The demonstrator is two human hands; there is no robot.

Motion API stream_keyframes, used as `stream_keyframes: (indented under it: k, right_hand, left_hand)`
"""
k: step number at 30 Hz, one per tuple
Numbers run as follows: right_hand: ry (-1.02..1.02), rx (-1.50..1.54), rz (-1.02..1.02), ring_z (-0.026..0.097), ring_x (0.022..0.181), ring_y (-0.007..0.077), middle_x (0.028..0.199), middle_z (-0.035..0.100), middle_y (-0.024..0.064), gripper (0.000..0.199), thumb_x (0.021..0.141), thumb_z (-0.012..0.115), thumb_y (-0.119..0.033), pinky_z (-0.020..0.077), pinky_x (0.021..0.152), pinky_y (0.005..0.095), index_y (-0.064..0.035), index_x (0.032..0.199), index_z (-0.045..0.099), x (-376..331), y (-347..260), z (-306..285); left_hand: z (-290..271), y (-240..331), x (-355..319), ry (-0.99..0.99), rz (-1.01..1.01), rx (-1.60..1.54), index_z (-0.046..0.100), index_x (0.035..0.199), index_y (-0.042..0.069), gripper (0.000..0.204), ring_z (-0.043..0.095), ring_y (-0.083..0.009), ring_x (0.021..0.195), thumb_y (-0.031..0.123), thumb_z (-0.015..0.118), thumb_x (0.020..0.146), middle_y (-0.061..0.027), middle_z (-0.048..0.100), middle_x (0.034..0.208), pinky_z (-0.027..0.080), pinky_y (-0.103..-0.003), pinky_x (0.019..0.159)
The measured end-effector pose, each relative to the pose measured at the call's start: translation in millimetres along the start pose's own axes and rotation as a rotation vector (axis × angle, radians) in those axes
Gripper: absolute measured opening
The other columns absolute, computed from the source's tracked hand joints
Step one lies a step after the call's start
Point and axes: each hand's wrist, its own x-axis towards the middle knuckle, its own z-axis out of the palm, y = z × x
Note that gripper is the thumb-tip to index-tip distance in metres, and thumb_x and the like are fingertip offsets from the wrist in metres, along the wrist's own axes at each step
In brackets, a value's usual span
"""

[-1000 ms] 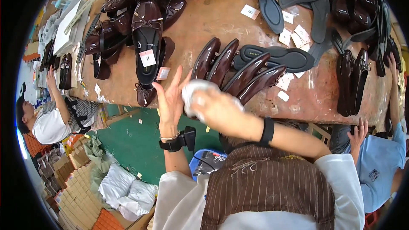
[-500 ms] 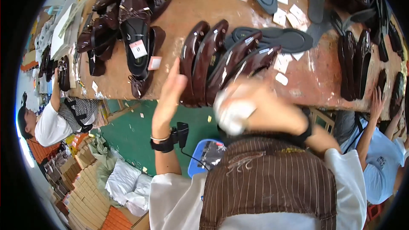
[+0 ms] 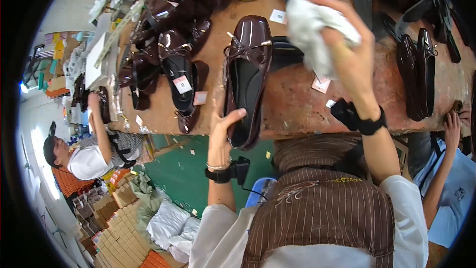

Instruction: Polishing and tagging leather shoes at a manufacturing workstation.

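Observation:
A glossy dark brown loafer (image 3: 252,34) with a bow stands toe away from me, its black insole facing up. My left hand (image 3: 221,128) grips it by the heel, the thumb over the inner edge and the fingers hidden along the outer side. A crumpled white cloth (image 3: 310,30) is bunched in my right hand (image 3: 354,52), raised to the right of the shoe and apart from it. Behind the loafer, a dark insole (image 3: 287,52) is partly covered.
More dark brown shoes (image 3: 173,44) are piled to the left, and an upright pair (image 3: 416,84) stands at right. Paper tags (image 3: 321,84) lie on the worn worktable (image 3: 307,114). One co-worker (image 3: 82,161) is at far left; another person's hand (image 3: 451,124) rests at the right edge.
My left hand now grips a loafer's heel, turned with its opening up; the row of tilted shoes no longer shows. My right hand has lifted the cloth farther from my body.

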Motion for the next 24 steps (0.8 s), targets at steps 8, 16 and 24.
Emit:
stream_keyframes:
  k: [8,16,24]
  right_hand:
    - [-0.835,-0.252,-0.389,0.067,0.086,0.0234,0.114,0.064,0.0068,0.028,0.072,0.076,-0.017,0.0563,0.075,0.0393,-0.0213,0.100,0.074,-101.1,-11.3,54.6]
    - [-0.279,-0.587,-0.495,0.067,0.085,0.0260,0.102,0.067,0.0057,0.026,0.075,0.076,-0.013,0.0552,0.075,0.0362,-0.0161,0.101,0.075,40.2,65.6,25.9]
    - [-0.105,0.548,0.611,0.070,0.081,0.0185,0.098,0.069,0.0093,0.034,0.096,0.052,-0.017,0.0576,0.068,0.0262,-0.0004,0.124,0.059,14.5,-11.3,-8.0]
  left_hand:
    - [21.2,-13.5,-42.0,-0.246,-0.088,-0.425,0.044,0.141,-0.006,0.065,0.061,-0.0293,0.114,0.010,0.067,0.081,-0.0163,0.058,0.131,0.049,-0.036,0.101]
    - [36.3,-9.9,-19.6,-0.261,-0.115,-0.197,0.044,0.140,-0.005,0.064,0.059,-0.0298,0.117,0.017,0.065,0.084,-0.0176,0.056,0.132,0.048,-0.038,0.101]
    - [33.2,-3.0,-20.8,-0.251,-0.079,-0.165,0.044,0.140,-0.004,0.063,0.058,-0.0302,0.119,0.025,0.062,0.087,-0.0188,0.055,0.134,0.047,-0.041,0.102]
